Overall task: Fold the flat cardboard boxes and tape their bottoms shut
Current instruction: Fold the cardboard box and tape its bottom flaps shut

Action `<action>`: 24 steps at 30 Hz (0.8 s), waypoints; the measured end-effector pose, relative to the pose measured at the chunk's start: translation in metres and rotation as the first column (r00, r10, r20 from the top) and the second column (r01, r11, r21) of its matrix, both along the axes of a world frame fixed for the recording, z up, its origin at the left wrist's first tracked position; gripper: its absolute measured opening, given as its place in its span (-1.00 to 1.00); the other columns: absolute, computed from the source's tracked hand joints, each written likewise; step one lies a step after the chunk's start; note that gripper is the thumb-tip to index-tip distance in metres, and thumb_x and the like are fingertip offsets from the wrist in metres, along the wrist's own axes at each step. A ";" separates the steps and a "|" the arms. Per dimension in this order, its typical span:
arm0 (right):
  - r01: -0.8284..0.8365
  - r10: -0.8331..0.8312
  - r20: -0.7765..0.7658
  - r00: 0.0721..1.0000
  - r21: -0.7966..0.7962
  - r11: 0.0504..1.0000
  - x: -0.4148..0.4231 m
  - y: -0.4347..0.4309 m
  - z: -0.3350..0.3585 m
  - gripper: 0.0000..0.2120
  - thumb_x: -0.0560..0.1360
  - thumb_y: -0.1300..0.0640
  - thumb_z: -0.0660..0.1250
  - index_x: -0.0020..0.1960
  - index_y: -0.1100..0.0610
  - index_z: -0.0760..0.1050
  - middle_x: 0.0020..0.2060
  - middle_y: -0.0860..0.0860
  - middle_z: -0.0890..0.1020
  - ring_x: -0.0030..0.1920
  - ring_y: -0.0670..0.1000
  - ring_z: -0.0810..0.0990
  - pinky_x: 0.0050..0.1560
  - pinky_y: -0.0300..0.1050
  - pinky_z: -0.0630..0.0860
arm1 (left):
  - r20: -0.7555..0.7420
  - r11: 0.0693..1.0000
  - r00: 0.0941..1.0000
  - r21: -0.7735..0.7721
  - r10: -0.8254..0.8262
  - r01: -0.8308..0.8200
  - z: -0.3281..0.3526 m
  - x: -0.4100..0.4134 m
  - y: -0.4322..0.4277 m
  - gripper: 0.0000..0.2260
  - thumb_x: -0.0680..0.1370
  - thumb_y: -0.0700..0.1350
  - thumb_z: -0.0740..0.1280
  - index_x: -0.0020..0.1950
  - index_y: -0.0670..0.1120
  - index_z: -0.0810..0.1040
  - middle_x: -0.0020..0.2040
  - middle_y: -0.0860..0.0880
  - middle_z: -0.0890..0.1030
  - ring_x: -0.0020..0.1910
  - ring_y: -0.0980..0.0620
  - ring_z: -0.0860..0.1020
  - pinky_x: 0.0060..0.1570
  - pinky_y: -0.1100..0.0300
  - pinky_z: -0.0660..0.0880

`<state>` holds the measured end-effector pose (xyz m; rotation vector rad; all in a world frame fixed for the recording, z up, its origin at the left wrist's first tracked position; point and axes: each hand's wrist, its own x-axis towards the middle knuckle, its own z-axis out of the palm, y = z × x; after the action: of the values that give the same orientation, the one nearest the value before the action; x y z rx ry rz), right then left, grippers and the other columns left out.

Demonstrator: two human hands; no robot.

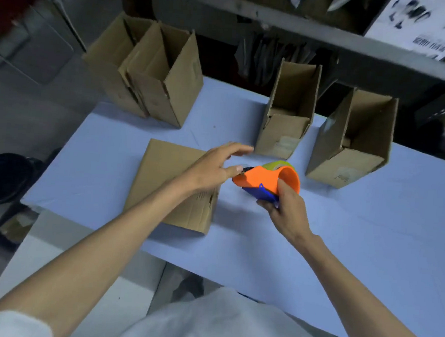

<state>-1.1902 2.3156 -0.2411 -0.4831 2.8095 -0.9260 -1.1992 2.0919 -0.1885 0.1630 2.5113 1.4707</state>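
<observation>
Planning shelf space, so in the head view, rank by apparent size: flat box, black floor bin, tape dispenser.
1. Flat box.
2 or 3. Black bin and tape dispenser look alike. The bin is farther off and cut by the frame edge, so unranked.

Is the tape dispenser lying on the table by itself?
No, the right hand grips the tape dispenser, and the thumb of the left hand touches its front end.

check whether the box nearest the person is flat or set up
Flat: the nearest box lies collapsed on the table, with no walls standing.
</observation>
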 end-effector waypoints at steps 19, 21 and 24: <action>-0.137 0.136 -0.046 0.990 -0.003 0.991 -0.006 0.001 0.062 -0.49 0.24 -0.04 0.55 0.05 0.02 0.36 -0.15 -0.07 0.55 -0.15 0.03 0.54 -0.23 -0.09 0.47 | 0.148 0.886 0.875 -0.035 0.462 -0.462 0.031 0.020 0.014 -0.89 0.51 -0.13 0.37 -0.20 -0.07 0.64 -0.26 -0.05 0.68 -0.23 0.00 0.63 -0.11 0.13 0.54; -0.180 0.178 -0.074 0.981 -0.010 0.984 -0.010 0.003 0.059 -0.52 0.27 -0.15 0.54 0.03 0.01 0.43 -0.16 -0.11 0.54 -0.19 -0.04 0.50 -0.24 -0.15 0.44 | 0.251 0.858 0.840 0.064 0.481 -0.510 0.031 0.024 0.013 -0.91 0.51 -0.18 0.38 -0.19 -0.11 0.64 -0.26 -0.11 0.66 -0.29 0.02 0.62 -0.16 0.16 0.57; -0.222 0.223 0.018 0.975 -0.054 0.974 -0.011 0.004 0.058 -0.50 0.27 -0.25 0.52 0.02 -0.02 0.43 -0.17 -0.13 0.54 -0.22 -0.09 0.50 -0.26 -0.19 0.45 | 0.308 0.852 0.828 0.089 0.469 -0.516 0.032 0.027 0.011 -0.95 0.50 -0.21 0.40 -0.16 -0.16 0.64 -0.28 -0.13 0.65 -0.33 0.07 0.60 -0.26 0.24 0.55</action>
<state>-1.2009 2.3196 -0.1828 -0.7708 2.6458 -0.9508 -1.1717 2.1024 -0.1561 -0.6784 2.2912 1.7412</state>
